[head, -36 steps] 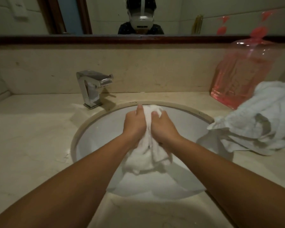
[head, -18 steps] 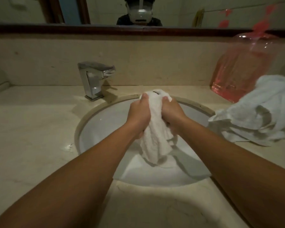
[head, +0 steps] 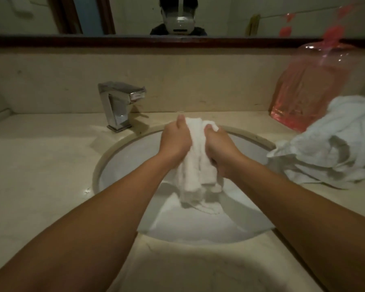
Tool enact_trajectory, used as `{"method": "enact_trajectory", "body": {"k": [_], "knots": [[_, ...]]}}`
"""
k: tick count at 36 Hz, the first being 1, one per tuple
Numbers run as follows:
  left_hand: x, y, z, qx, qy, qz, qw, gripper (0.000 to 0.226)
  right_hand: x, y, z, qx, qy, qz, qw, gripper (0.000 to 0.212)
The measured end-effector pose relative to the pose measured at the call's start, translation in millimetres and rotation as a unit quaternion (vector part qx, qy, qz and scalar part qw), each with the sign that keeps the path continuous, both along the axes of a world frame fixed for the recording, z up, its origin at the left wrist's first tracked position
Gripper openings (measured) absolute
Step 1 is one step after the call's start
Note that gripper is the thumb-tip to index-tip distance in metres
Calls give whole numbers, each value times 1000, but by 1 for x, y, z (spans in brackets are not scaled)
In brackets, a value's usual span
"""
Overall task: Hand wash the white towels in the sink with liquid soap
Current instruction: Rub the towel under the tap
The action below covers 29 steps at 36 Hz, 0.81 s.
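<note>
- Head view, my count: one sink (head: 122, 165), one tap (head: 118, 106), one pink soap bottle (head: 308, 87), one white towel (head: 195, 171) in the hands, and one heap (head: 335, 144) of white towels on the desk (head: 40, 165). I can't tell how many towels are in the heap.
- left hand (head: 175, 142): fingers curled tight round the upper part of the towel, thumb up along its top edge.
- right hand (head: 221, 148): also clenched on the towel, just beside the left hand, with the cloth bunched between them.
- towel: held over the sink bowl near the far rim, lower end hanging down. I can't tell whether it touches the bowl.
- heap: on the desk right of the sink, one edge at the rim.
- soap bottle: behind the heap, by the back wall.
- tap: on the desk at the sink's far left.
</note>
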<state>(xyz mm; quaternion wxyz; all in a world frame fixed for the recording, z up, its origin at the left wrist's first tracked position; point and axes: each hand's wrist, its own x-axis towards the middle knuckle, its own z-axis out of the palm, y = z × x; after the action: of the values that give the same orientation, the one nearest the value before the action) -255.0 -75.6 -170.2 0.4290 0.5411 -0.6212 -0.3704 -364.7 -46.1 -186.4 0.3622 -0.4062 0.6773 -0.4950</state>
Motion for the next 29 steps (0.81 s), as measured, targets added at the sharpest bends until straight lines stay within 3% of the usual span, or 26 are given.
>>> {"method": "enact_trajectory", "body": {"k": [3,11,17,23,26,29], "knots": [[11,-6,3,24,-31,25,999,59,15,16,1,-3,-25,66,997,36],[-2,-4,-3,76,67,-96,990,58,-4,7,3,12,-40,-71,997,51],[5,-10,-13,15,-23,-20,999,59,3,8,0,8,-65,24,998,47],[30,-23,-21,30,-101,-42,993,77,1,19,0,27,-123,92,988,50],[35,-21,-27,126,-164,-46,977,107,-7,25,0,80,-57,119,988,47],[40,-8,-41,220,-202,-42,953,116,-18,22,-12,203,155,120,959,46]]}}
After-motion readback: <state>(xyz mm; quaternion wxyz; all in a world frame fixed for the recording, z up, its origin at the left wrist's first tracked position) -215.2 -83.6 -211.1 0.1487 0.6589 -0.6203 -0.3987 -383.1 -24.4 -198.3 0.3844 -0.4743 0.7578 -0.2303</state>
